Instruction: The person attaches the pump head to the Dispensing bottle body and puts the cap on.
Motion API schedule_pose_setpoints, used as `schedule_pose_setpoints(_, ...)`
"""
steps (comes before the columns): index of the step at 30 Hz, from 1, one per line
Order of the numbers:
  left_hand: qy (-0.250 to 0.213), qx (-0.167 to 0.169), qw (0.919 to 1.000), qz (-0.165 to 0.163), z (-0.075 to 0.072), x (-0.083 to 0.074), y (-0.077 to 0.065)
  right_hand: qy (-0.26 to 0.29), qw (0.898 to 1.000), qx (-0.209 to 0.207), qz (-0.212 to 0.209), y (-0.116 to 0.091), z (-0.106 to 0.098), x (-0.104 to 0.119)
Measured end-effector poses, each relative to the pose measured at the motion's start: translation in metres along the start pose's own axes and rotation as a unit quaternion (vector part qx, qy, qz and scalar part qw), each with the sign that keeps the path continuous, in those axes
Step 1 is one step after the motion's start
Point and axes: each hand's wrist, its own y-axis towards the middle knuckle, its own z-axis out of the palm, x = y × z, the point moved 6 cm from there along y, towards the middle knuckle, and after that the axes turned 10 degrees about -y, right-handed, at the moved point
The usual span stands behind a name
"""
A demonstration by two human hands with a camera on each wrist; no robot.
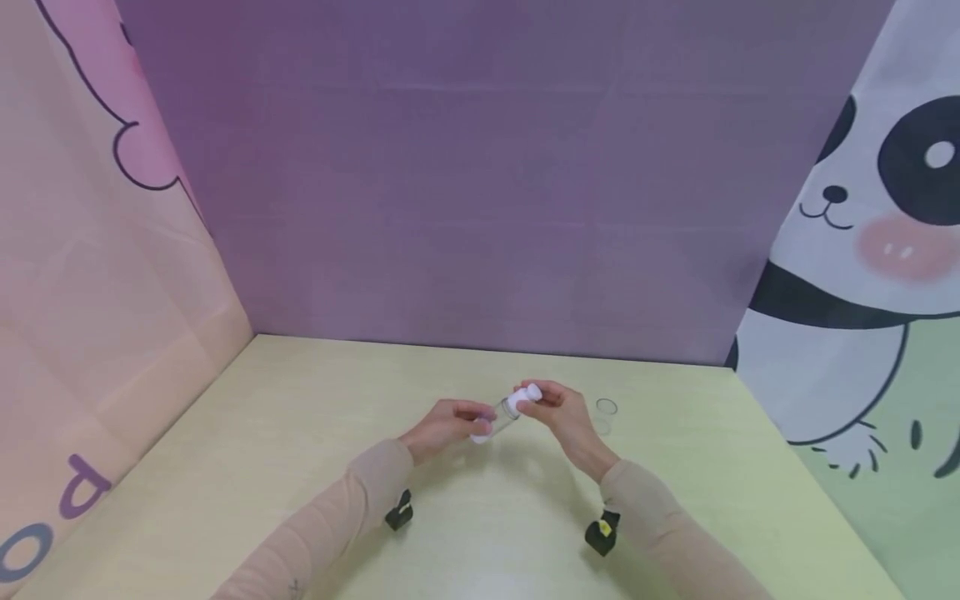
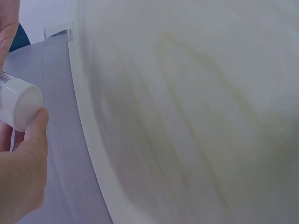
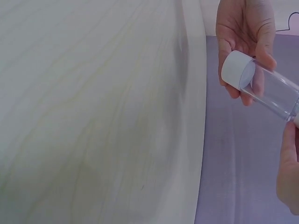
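Observation:
A clear cylindrical bottle (image 3: 275, 93) with a white base (image 3: 236, 69) and a white top (image 1: 519, 400) is held in the air above the table, tilted up to the right. My left hand (image 1: 444, 429) grips its base end, the thumb and fingers around it. At the upper end, my right hand (image 1: 566, 417) pinches the white top, whose small knob shows past the fingers. The bottle's clear middle looks empty. In the left wrist view, the left hand's fingers touch the base, and most of the bottle lies out of frame.
A transparent open cylinder, like a clear cap (image 1: 606, 407), stands on the pale wooden table (image 1: 322, 392) right of the right hand. A purple backdrop (image 1: 480, 208) rises behind the table, with printed panels on the left and right, one showing a panda (image 1: 847, 358).

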Motion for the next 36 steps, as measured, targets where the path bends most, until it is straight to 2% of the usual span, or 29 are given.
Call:
schedule_pose_setpoints(7,-0.001,0.0,1.0,-0.003,0.0003,0.0002,-0.0014,-0.016,1.0,0.001,-0.001,-0.0013,0.0001,-0.0007)
schedule_pose_setpoints(36,0.003,-0.004,1.0,-0.008,0.0006,0.0009,-0.0042,-0.021,1.0,0.006,-0.001,0.0004,0.0014,-0.0013)
